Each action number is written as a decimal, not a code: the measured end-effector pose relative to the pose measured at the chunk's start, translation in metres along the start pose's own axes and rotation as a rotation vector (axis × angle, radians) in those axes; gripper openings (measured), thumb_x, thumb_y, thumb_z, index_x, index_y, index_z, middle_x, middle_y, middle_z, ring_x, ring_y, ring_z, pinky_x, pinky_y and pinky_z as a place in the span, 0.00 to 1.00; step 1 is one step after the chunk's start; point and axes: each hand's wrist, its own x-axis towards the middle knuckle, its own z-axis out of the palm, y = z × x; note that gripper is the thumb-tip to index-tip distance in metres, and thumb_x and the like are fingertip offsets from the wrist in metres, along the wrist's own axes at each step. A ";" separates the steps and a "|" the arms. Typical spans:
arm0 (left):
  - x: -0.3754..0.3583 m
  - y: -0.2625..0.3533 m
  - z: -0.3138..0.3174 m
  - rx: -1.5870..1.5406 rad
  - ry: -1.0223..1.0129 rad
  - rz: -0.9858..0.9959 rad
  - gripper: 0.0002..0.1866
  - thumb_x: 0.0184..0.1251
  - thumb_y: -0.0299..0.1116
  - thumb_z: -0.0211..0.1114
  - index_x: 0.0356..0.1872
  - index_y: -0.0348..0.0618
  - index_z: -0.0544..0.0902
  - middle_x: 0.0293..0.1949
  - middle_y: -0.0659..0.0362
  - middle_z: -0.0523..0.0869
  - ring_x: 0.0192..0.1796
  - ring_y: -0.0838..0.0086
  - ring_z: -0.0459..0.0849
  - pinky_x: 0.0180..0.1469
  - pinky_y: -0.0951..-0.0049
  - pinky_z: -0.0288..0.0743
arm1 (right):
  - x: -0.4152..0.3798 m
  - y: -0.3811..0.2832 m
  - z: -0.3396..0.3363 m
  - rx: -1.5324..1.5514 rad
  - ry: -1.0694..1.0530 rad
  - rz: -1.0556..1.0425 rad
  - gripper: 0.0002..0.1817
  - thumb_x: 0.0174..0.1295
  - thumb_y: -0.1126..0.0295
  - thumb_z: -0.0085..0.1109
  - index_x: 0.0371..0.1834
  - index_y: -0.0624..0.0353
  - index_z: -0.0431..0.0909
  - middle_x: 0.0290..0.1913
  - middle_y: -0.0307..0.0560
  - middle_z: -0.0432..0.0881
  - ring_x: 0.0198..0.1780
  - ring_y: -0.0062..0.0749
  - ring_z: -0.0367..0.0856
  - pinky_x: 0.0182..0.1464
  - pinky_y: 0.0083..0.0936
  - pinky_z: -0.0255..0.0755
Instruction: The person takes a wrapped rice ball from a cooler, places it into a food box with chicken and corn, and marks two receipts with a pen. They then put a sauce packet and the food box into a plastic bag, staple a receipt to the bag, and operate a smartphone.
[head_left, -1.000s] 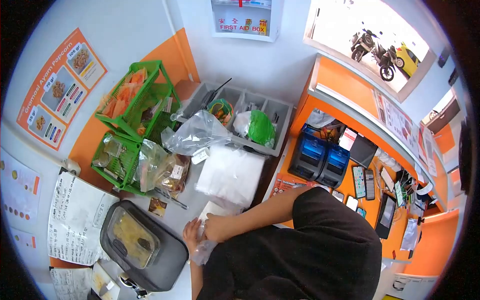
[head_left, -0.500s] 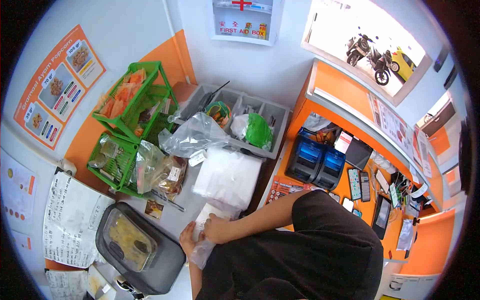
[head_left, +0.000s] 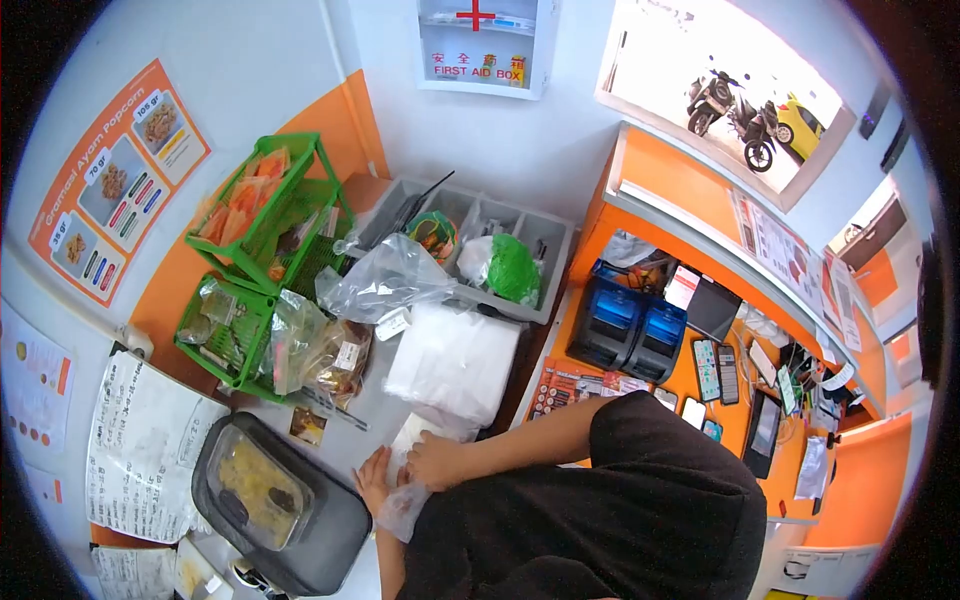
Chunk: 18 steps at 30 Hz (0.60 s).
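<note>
A small clear plastic bag [head_left: 402,508] hangs crumpled between my hands, its lower part draped over my left wrist. My left hand [head_left: 373,482] is closed at the bag's left side, fingers bent inward. Over the upper part of the bag, my right hand [head_left: 435,462] is curled, thumb and fingers pressed together. Just beyond the fingers lies a white sheet or packet [head_left: 415,428] with thin plastic around it. Behind that sits a stack of white plastic-like sheets [head_left: 450,362]. My hands partly hide what is between them.
A dark-lidded container with yellow food [head_left: 258,490] stands at left. Green baskets [head_left: 235,335] hold packets, and a grey divided bin [head_left: 550,280] is at the back. A blue-black device [head_left: 628,320] and several phones [head_left: 706,368] lie on the orange counter at right.
The camera view has shifted slightly. My hands stay close together at the bag, with only a small shift of the fingers.
</note>
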 end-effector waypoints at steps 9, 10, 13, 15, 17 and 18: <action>0.007 -0.019 -0.001 0.047 -0.079 0.282 0.24 0.46 0.32 0.76 0.50 0.60 0.90 0.62 0.62 0.82 0.71 0.56 0.70 0.77 0.33 0.42 | -0.003 -0.007 -0.005 -0.116 -0.002 -0.014 0.14 0.57 0.60 0.58 0.35 0.58 0.85 0.36 0.47 0.86 0.41 0.39 0.83 0.47 0.46 0.69; 0.019 -0.037 0.008 -0.025 -0.136 0.298 0.24 0.47 0.33 0.75 0.51 0.61 0.89 0.62 0.62 0.82 0.71 0.56 0.71 0.77 0.33 0.42 | 0.007 0.000 0.003 -0.114 -0.046 0.025 0.14 0.57 0.60 0.58 0.35 0.58 0.85 0.36 0.48 0.86 0.42 0.39 0.83 0.47 0.47 0.69; -0.043 -0.049 -0.006 -0.059 -0.195 0.118 0.23 0.49 0.36 0.74 0.51 0.60 0.89 0.60 0.60 0.83 0.69 0.56 0.72 0.77 0.34 0.42 | 0.009 -0.036 0.020 0.076 -0.211 -0.032 0.13 0.58 0.60 0.57 0.35 0.58 0.85 0.36 0.50 0.86 0.43 0.42 0.84 0.49 0.50 0.68; -0.028 -0.040 -0.002 0.007 -0.143 0.176 0.21 0.51 0.39 0.72 0.51 0.58 0.89 0.56 0.58 0.83 0.65 0.56 0.75 0.76 0.32 0.43 | 0.006 -0.024 0.018 0.092 -0.162 0.040 0.14 0.58 0.60 0.57 0.36 0.57 0.85 0.38 0.51 0.86 0.45 0.44 0.84 0.51 0.53 0.67; -0.023 -0.027 0.002 -0.025 -0.099 0.122 0.22 0.49 0.40 0.74 0.50 0.60 0.89 0.51 0.59 0.82 0.62 0.60 0.76 0.75 0.30 0.42 | -0.004 -0.027 -0.001 -0.007 -0.105 0.059 0.15 0.58 0.57 0.58 0.39 0.56 0.85 0.41 0.49 0.86 0.47 0.43 0.83 0.53 0.54 0.65; -0.025 -0.023 0.003 -0.044 -0.072 0.097 0.22 0.48 0.40 0.74 0.50 0.61 0.90 0.50 0.61 0.82 0.61 0.62 0.77 0.75 0.29 0.42 | -0.006 -0.030 -0.013 -0.066 -0.117 0.069 0.17 0.57 0.56 0.59 0.41 0.55 0.84 0.43 0.48 0.86 0.47 0.42 0.82 0.54 0.54 0.64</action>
